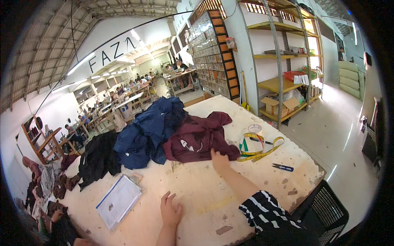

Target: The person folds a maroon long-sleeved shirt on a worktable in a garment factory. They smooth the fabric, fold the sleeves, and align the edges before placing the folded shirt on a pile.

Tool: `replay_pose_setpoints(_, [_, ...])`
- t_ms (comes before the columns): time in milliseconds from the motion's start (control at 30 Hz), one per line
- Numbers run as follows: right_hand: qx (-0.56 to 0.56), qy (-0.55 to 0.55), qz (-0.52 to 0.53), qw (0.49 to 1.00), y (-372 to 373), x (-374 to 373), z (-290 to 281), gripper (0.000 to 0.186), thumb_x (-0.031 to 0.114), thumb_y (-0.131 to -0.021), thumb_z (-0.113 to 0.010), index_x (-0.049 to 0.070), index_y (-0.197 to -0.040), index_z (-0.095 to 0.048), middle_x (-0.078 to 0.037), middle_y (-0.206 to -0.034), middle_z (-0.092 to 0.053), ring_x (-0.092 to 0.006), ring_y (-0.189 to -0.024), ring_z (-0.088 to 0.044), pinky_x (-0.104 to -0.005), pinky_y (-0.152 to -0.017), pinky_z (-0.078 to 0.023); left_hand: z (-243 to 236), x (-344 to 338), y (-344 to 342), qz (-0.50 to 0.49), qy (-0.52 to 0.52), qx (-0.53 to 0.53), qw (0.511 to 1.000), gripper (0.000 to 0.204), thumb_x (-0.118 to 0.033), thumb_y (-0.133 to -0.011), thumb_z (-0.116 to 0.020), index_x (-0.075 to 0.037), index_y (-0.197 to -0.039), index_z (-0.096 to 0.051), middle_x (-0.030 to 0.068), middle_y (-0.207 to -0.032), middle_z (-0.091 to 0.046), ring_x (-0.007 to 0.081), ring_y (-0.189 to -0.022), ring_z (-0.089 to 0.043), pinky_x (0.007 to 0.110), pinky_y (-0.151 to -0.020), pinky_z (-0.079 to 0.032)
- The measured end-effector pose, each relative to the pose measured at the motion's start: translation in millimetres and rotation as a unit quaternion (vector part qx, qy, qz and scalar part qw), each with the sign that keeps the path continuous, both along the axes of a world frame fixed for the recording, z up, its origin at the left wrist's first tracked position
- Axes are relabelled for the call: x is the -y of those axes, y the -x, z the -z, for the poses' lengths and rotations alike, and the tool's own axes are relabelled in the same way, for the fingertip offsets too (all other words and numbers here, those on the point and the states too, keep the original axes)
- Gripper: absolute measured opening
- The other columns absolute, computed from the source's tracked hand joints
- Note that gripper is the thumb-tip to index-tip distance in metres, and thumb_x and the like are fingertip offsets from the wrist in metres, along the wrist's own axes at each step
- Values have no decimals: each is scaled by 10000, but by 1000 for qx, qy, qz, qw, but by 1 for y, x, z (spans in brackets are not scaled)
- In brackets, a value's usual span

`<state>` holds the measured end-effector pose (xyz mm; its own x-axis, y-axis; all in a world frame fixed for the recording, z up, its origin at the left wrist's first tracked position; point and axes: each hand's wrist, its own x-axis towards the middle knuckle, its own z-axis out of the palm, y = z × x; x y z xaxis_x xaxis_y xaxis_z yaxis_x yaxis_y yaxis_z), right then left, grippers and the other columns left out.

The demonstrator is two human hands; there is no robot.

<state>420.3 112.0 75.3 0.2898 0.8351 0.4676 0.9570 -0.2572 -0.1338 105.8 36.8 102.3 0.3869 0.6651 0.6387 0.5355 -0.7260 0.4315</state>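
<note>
My left hand (170, 209) rests over the worn pale tabletop (197, 186), fingers apart and nothing in them. Farther forward, my right hand (220, 160) reaches the near edge of a crumpled maroon garment (186, 152). Its fingers look stretched out against the cloth, not closed around it. A white tag with a cord (189, 146) lies on the maroon fabric. Left of it is a heap of dark blue garments (143, 133), then a black garment (98, 153). Beside my right hand lie a yellow measuring tape (262, 153), a roll of tape (255, 128) and a dark pen (261, 140).
Small thread snips (282, 167) lie near the table's right side. A clear document pouch (119, 203) lies at left. A black plastic chair (328, 209) stands against the right edge. Metal shelves (281, 84) and a drawer cabinet (209, 57) stand behind; people work at far tables.
</note>
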Motion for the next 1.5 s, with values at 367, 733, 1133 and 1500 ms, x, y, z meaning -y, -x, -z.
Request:
replay_pose_setpoints(367, [-350, 206, -757, 512, 226, 156, 1, 249, -16, -726, -594, 8, -969, -642, -145, -906, -631, -238, -832, -594, -348, -743, -463, 1, -41, 55, -149, 25, 194, 969, 597, -178, -773, -628, 2, -1285, -378, 205, -1307, -384, 349, -1240, -327, 408, -1057, -211])
replay_pose_setpoints(733, [-178, 94, -46, 978, -67, 217, -60, 384, 137, -802, -573, 28, -1167, -529, -156, -1079, -576, -254, -981, -571, -388, -849, -460, -4, -14, 37, -200, 255, -157, 933, 769, -562, -711, -618, -117, -1308, -425, 179, -1376, -347, 357, -1281, -291, 602, -1024, -157])
replay_pose_setpoints(1133, [-228, 178, 5, 957, -117, 199, -43, 255, 159, -697, -690, 59, -924, -630, -136, -927, -604, -287, -882, -588, -388, -765, -470, 8, -50, 88, -310, 255, -64, 914, 489, -279, -667, -730, -34, -1062, -578, 179, -998, -608, 336, -920, -586, 400, -790, -467])
replay_pose_setpoints(1500, [-282, 82, -462, 837, 56, 130, -63, 500, 217, -739, -681, 72, -1189, -518, -173, -1081, -558, -305, -986, -574, -401, -812, -468, 21, -61, 93, -191, 216, 121, 950, 289, -219, -859, -450, 55, -905, -527, 283, -877, -578, 426, -853, -559, 429, -758, -430])
